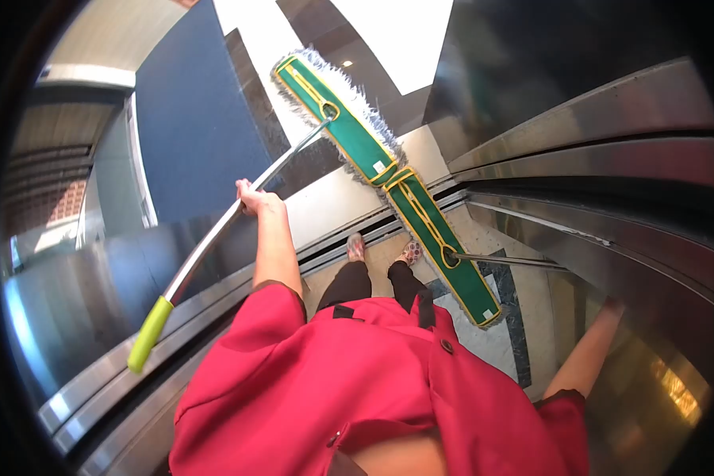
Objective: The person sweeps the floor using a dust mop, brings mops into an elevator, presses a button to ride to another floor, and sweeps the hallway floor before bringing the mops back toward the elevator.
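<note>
My left hand (pixel 255 197) is closed round the metal pole of a dust mop (pixel 349 135). Its lime-green grip end (pixel 150 333) points down to the left. The mop's flat green head has yellow trim and a grey-white fringe. End to end with it, touching or nearly so, lies a second dust mop (pixel 444 246) with a matching green head. That one's pole runs right and passes out of sight at the dark metal panel. My right forearm (pixel 583 353) reaches out to the right; the fingers are hidden there, so their grip does not show.
My feet (pixel 357 247) stand on a pale floor just inside a metal door track (pixel 325 238). Steel panels (pixel 595 230) rise on the right, and more brushed metal (pixel 95 317) is at left. Beyond the track lie a blue mat (pixel 194 119) and brown-and-white flooring.
</note>
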Demonstrator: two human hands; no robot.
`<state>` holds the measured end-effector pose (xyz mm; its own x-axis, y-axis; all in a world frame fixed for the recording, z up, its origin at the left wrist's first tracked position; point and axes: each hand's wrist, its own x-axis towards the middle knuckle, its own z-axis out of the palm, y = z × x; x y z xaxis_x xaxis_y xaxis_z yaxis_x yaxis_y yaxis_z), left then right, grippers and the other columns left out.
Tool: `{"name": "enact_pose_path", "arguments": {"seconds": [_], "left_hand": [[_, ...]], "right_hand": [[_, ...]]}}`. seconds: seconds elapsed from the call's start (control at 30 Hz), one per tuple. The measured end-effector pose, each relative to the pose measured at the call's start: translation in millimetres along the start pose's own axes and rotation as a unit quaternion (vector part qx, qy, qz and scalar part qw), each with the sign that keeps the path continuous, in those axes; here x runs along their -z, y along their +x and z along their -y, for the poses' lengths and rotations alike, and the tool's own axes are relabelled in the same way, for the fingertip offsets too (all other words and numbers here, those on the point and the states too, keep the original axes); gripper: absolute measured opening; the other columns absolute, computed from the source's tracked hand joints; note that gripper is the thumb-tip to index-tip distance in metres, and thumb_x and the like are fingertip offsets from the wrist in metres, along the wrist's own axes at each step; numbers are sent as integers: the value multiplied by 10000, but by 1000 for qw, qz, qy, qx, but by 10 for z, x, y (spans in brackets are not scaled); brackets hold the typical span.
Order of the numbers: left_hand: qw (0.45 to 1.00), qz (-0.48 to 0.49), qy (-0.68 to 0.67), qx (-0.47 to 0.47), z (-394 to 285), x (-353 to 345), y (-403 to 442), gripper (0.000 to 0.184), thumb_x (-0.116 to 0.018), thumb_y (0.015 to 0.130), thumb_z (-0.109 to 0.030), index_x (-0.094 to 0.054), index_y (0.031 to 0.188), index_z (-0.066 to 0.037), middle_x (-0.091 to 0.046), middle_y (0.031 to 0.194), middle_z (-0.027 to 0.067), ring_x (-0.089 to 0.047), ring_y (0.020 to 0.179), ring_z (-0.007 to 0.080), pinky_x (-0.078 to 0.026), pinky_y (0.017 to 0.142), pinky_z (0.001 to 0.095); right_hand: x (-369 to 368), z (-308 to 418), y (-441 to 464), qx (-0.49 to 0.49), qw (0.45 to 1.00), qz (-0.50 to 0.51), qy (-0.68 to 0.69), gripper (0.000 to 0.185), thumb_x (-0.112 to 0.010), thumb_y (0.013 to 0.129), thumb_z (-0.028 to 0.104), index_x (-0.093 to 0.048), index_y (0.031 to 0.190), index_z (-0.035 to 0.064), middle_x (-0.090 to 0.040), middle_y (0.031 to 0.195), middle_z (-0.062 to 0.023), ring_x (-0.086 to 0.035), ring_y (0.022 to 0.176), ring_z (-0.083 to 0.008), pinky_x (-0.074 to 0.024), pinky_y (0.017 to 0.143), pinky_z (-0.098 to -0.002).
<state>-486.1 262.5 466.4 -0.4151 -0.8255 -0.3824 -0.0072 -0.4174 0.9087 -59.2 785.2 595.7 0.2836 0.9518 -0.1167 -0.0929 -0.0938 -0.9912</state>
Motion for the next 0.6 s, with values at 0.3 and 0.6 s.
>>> {"name": "enact_pose_path", "arguments": {"seconds": [0.3,0.6], "left_hand": [[957,274,97,-5,-97,692,250,140,-610,737,-87,-475,759,-59,-566,886,101,-515,890,163,-387,824,293],[800,517,204,-225,-537,1540,612,119,-643,675,-37,-525,688,-31,-591,824,57,-534,891,167,-397,807,280]], "right_hand": [[325,-3,-278,-20,991,80,-109,193,-505,782,163,-496,868,-9,-476,745,-84,-457,670,-173,-426,657,-359],[2060,543,-1137,11,987,159,-36,141,-481,793,64,-414,671,41,-411,591,-51,-450,567,-178,-462,647,-346]]}}
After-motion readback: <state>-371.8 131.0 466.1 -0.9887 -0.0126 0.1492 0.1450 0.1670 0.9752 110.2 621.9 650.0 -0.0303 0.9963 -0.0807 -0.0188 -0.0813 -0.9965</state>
